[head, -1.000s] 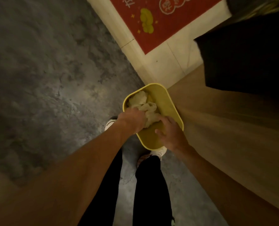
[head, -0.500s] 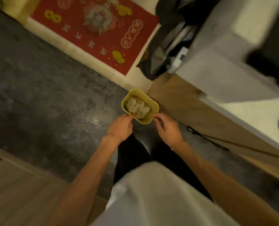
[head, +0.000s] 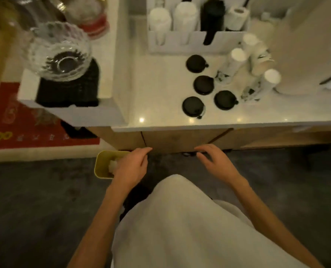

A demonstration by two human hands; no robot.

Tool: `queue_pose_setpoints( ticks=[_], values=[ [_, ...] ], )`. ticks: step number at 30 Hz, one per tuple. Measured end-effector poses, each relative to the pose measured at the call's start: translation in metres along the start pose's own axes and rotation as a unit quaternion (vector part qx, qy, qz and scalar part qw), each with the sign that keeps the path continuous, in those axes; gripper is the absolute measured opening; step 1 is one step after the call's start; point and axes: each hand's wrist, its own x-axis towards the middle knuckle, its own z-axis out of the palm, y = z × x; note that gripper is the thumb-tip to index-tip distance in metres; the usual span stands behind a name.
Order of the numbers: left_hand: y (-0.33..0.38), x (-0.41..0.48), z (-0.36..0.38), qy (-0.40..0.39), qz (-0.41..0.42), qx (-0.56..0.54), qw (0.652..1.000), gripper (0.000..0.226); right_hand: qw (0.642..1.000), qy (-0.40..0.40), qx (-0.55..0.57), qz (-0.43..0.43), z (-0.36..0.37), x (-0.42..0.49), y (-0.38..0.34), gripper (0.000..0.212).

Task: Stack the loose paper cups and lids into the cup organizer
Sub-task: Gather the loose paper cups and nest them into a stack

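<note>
Several loose black lids (head: 203, 85) lie flat on the white counter (head: 160, 105). To their right, several white paper cups (head: 236, 62) lie tipped in a loose cluster. The white cup organizer (head: 182, 43) stands at the back of the counter and holds two white cup stacks, a black lid stack and one more stack. My left hand (head: 133, 165) hovers below the counter edge, above the yellow bin (head: 102, 165), fingers apart and holding nothing. My right hand (head: 213, 161) is level with it, also spread and empty.
A glass bowl (head: 58, 51) sits on a black basket (head: 70, 88) on a raised shelf at the left. A large pale appliance (head: 304, 55) stands at the counter's right. The yellow bin holds crumpled paper. A red mat (head: 15, 120) lies on the floor at the left.
My view has swung up from the floor and bin to the counter. Both hands have left the bin and risen toward the counter edge, empty.
</note>
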Motion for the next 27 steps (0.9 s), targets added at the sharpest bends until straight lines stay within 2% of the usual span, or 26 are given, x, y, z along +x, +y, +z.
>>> queue_pose_setpoints(
  ticks=[5, 10, 21, 27],
  values=[
    [0.084, 0.036, 0.016, -0.021, 0.093, 0.062, 0.993, 0.036, 0.991, 0.083, 0.046, 0.098, -0.058, -0.035, 0.047, 0.029],
    [0.117, 0.073, 0.015, -0.044, 0.148, 0.090, 0.984, 0.035, 0.980, 0.119, 0.054, 0.152, -0.073, -0.038, 0.064, 0.031],
    [0.136, 0.155, -0.001, -0.072, 0.153, 0.099, 0.981, 0.038, 0.951, 0.167, 0.179, 0.190, -0.093, 0.008, 0.049, 0.025],
    [0.166, 0.194, -0.013, -0.072, 0.144, 0.085, 0.983, 0.039, 0.941, 0.201, 0.226, 0.151, -0.149, 0.046, 0.049, 0.024]
  ],
)
